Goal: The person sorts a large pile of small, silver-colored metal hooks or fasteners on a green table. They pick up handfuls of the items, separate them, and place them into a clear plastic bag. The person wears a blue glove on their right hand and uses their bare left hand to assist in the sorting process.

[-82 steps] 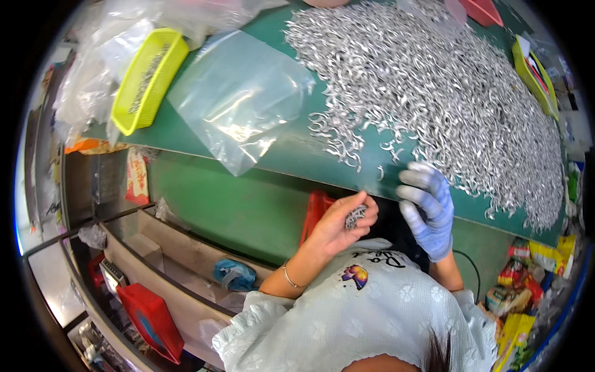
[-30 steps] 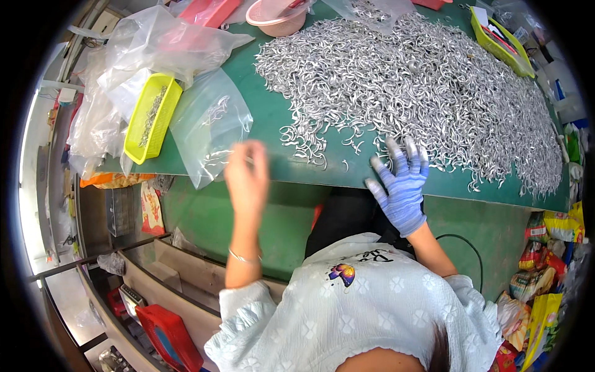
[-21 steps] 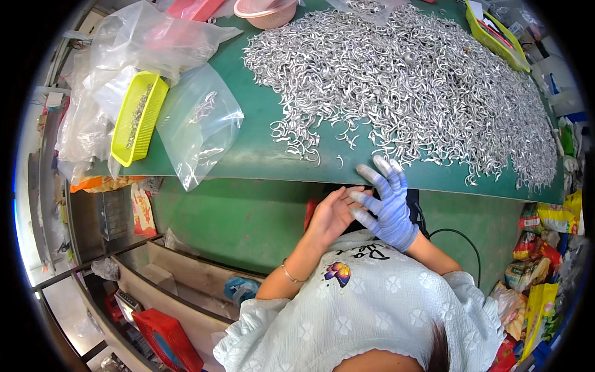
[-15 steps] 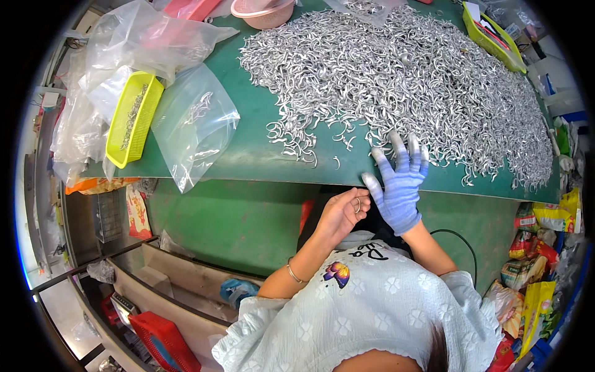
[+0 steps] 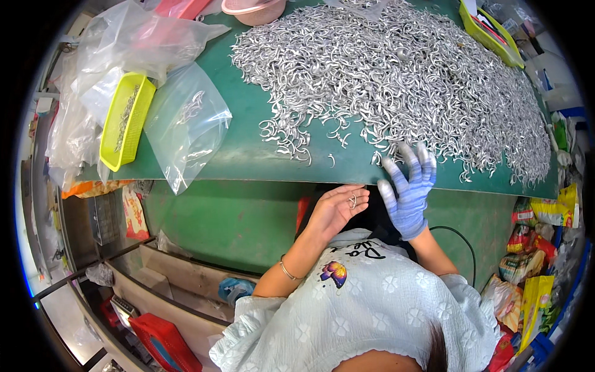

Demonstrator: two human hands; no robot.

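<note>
A wide heap of small curved silver metal pieces [image 5: 403,80] covers much of the green table [image 5: 248,152]. My right hand [image 5: 409,192], in a blue glove with pale fingertips, is open at the table's front edge. Its spread fingers reach to the near border of the heap, and I see nothing held in them. Just left of it, my bare left hand [image 5: 334,211] is at the edge with its palm turned up and fingers stretched out together. A ring-like silver shape [image 5: 353,200] shows on its fingers; whether a loose piece lies there too is too small to tell.
At the left, a clear plastic bag [image 5: 189,124] with a few pieces lies beside a yellow basket [image 5: 145,102] of pieces and crumpled plastic sheeting [image 5: 142,43]. A pink bowl [image 5: 254,13] stands at the back; another yellow basket [image 5: 496,40] holds tools at far right.
My right hand has drawn back slightly toward me and to the right, its fingers still spread. The left hand's fingers have straightened, and it has shifted slightly left.
</note>
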